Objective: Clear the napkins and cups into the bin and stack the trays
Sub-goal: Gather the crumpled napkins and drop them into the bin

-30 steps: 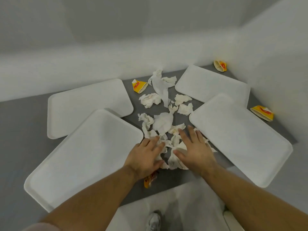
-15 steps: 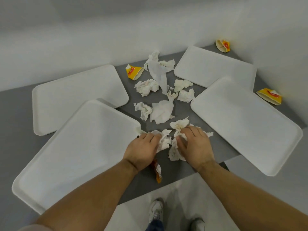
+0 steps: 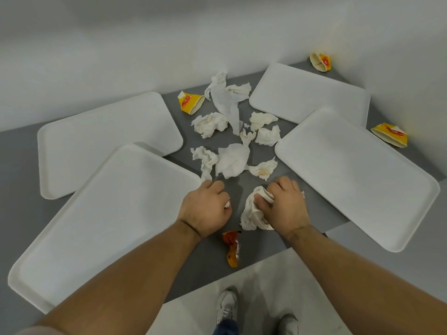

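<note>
1. Napkins, crumpled white paper ones (image 3: 232, 160), litter the grey table (image 3: 242, 250) between four white rectangular trays.
2. Left hand (image 3: 205, 209), just beside the near-left tray (image 3: 108, 213), has its fingers curled tight around a scrap of napkin.
3. Right hand (image 3: 285, 209) has its fingers closed on a bunched napkin wad (image 3: 251, 213).
4. Crushed yellow-and-red paper cups (image 3: 191, 102) lie around the trays; one (image 3: 232, 247) lies near the left hand.
5. Judged early: no bin visible, trays unstacked.
</note>
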### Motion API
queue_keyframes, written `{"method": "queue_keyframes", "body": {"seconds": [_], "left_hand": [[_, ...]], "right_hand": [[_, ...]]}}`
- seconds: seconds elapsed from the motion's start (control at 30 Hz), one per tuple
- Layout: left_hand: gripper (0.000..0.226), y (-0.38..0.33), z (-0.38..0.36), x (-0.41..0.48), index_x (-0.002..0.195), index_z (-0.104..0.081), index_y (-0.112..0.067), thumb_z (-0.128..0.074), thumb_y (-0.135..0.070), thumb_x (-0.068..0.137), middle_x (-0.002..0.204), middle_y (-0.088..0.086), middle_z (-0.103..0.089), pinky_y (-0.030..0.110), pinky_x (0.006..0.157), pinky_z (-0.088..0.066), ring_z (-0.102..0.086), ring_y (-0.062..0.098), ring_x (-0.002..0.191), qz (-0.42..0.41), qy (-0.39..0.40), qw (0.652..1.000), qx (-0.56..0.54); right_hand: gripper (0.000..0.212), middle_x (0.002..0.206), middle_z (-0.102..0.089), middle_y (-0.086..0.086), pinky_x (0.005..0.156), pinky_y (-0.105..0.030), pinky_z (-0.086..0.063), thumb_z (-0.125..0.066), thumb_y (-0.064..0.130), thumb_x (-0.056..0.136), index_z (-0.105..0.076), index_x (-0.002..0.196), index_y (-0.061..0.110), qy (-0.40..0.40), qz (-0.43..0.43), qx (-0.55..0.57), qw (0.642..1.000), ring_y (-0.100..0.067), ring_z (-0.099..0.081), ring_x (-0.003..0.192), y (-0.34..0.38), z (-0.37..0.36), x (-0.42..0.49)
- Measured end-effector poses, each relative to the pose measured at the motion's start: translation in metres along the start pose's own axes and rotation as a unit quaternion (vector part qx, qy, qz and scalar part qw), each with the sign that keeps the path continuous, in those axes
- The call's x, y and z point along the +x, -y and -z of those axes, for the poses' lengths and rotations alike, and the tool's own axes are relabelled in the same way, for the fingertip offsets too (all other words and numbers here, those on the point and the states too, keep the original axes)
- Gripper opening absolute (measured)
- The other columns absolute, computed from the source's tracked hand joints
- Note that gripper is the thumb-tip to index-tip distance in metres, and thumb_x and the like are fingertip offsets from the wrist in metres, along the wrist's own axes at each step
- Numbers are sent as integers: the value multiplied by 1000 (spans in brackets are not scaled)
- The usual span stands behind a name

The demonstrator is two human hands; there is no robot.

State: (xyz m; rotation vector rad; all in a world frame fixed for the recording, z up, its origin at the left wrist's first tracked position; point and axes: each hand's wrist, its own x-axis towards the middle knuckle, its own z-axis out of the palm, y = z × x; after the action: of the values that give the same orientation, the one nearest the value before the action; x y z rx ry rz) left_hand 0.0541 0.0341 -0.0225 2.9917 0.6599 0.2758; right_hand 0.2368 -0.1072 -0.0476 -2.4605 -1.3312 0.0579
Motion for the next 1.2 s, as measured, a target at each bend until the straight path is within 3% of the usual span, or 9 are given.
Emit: {"method": "queue_keyframes", "body": {"seconds": [0.2,0.4,0.6,0.73,0.83,0.9,1.0,1.13,1.2], "left_hand": [[27,5,9,6,67,-69,-19,-56,-38,81,70,-1,-66,27,49,-46,-62,20,67,10,-40,999,-21],[33,1,30,20,61,-57,-18,-52,-40,85,58,-10,-38,23,49,-32,-36,14,49,18,-110,990,-91],[24,-18,58,34,100,-70,-22,-60,-34,82,80,-3,-73,30,59,-53,-65,21,68,50,-130,968,-208],[20,-41,75,56,68,-67,-12,-64,-26,81,68,2,-65,41,59,-52,-61,22,66,42,-141,940,-306],[44,-78,79,77,50,-43,-18,-70,-29,82,49,-9,-45,31,48,-39,-43,11,48,79,-157,893,-414],[54,-113,80,90,46,-37,-19,-75,-30,83,43,-12,-41,20,46,-33,-39,6,43,115,-150,838,-512],[59,-172,83,110,49,-33,-13,-79,-30,83,45,-6,-37,22,48,-33,-36,11,44,150,-127,759,-621],[51,-270,78,126,50,-44,-11,-79,-30,82,52,3,-41,50,57,-62,-47,24,54,159,-58,681,-712],[45,-327,70,126,52,-54,-11,-80,-29,85,53,1,-47,41,53,-62,-56,16,53,147,-19,676,-722]], "right_hand": [[28,71,-47,9,56,-30,-30,-60,38,94,-39,78,29,32,-71,160,984,-17,-47,65,-3,13,9],[18,77,-54,12,59,-18,-37,-59,34,96,-44,96,25,-32,-139,238,961,-3,-53,70,-10,31,21],[22,65,-53,13,51,-12,-40,-59,34,90,-48,76,22,-105,-196,320,921,-3,-48,59,-22,63,15],[21,63,-57,16,47,-10,-43,-63,32,89,-56,71,22,-147,-242,401,871,0,-57,58,-33,98,1],[16,66,-62,13,62,-26,-55,-65,30,86,-63,72,24,-164,-285,452,829,-14,-65,72,-50,126,-15],[15,69,-63,6,58,-34,-57,-67,30,85,-62,74,20,-187,-309,486,795,-27,-68,78,-67,146,-32],[10,82,-69,-1,65,-47,-62,-69,27,84,-61,87,20,-233,-334,506,760,-34,-72,87,-105,177,-65],[23,104,-71,-1,70,-39,-62,-66,27,85,-64,107,34,-266,-372,541,705,-23,-73,89,-171,205,-122],[17,97,-73,-1,61,-32,-59,-62,29,86,-70,101,31,-278,-397,542,687,-23,-71,85,-206,212,-155]]}}
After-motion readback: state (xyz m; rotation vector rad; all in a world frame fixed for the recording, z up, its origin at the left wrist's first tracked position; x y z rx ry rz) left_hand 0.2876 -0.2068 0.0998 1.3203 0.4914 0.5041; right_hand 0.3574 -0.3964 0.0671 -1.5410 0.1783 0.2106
